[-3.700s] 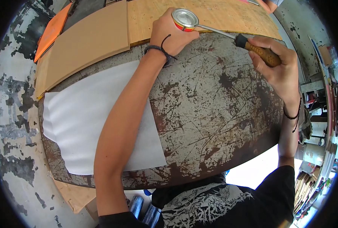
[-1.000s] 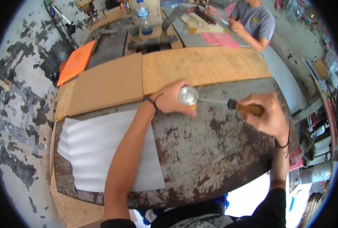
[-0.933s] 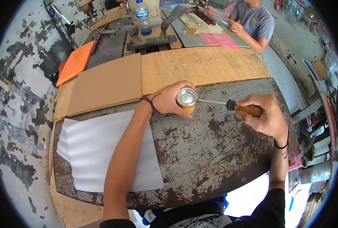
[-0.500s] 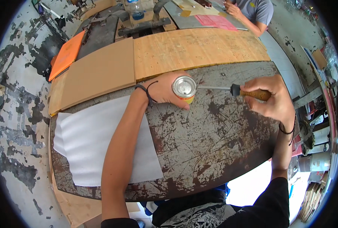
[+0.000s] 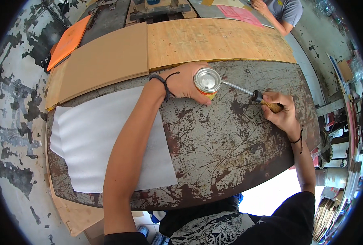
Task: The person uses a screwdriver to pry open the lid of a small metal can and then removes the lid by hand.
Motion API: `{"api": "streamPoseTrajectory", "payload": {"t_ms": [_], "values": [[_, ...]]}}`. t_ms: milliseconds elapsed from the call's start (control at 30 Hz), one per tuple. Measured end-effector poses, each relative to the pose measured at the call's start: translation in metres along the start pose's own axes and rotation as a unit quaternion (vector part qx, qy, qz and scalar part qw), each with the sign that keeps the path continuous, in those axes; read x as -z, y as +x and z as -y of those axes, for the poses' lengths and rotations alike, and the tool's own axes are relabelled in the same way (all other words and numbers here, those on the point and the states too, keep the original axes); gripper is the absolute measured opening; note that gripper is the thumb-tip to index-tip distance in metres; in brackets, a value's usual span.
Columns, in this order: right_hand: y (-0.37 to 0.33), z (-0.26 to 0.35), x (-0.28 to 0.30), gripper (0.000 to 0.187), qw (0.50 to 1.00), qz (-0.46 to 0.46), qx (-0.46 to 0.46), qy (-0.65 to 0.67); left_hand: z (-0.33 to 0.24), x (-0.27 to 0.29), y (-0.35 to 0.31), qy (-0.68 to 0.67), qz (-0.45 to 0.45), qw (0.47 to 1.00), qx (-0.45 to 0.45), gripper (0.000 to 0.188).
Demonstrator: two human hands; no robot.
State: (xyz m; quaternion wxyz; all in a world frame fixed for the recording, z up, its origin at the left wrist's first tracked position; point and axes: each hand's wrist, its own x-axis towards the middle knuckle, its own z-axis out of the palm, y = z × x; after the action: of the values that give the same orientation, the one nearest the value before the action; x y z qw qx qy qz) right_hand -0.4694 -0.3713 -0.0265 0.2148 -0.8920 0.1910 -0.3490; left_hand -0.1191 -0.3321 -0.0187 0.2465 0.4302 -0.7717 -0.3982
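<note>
My left hand (image 5: 187,83) is wrapped round a small round can (image 5: 208,81) with a silver metal lid and a red and yellow side. The can stands upright toward the far side of the worn metal tabletop. In my right hand (image 5: 282,111) is a screwdriver (image 5: 240,89), gripped by its wooden handle with the dark collar. Its metal shaft slants up and left, and the tip meets the right side of the can at the lid's rim. Below and left of the can, a white foam sheet (image 5: 108,147) lies partly under my left forearm.
Beyond the scratched metal tabletop (image 5: 214,163) lies a wooden board (image 5: 218,41) with brown cardboard (image 5: 106,61) on its left part. An orange sheet (image 5: 69,41) is at far left. A co-worker (image 5: 285,14) is at the far right, near a pink sheet (image 5: 240,15).
The screwdriver has tilted, its handle now lower than its tip, and my right hand has come nearer the can. The whole view has shifted a little. My left hand keeps its hold.
</note>
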Motion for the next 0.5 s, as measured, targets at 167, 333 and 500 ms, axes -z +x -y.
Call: {"api": "streamPoseTrajectory", "payload": {"t_ms": [167, 333, 500], "values": [[-0.001, -0.003, 0.011, 0.025, 0.999, 0.034, -0.028, 0.006, -0.002, -0.006, 0.002, -0.009, -0.03, 1.0, 0.001, 0.065], [0.014, 0.029, 0.039, 0.023, 0.998, 0.047, 0.009, -0.045, 0.006, -0.013, 0.005, -0.021, -0.043, 0.999, -0.003, 0.076], [0.017, 0.043, 0.037, 0.025, 0.996, 0.07, -0.009, -0.054, 0.016, -0.009, 0.001, -0.117, -0.013, 0.99, -0.071, 0.089]]}}
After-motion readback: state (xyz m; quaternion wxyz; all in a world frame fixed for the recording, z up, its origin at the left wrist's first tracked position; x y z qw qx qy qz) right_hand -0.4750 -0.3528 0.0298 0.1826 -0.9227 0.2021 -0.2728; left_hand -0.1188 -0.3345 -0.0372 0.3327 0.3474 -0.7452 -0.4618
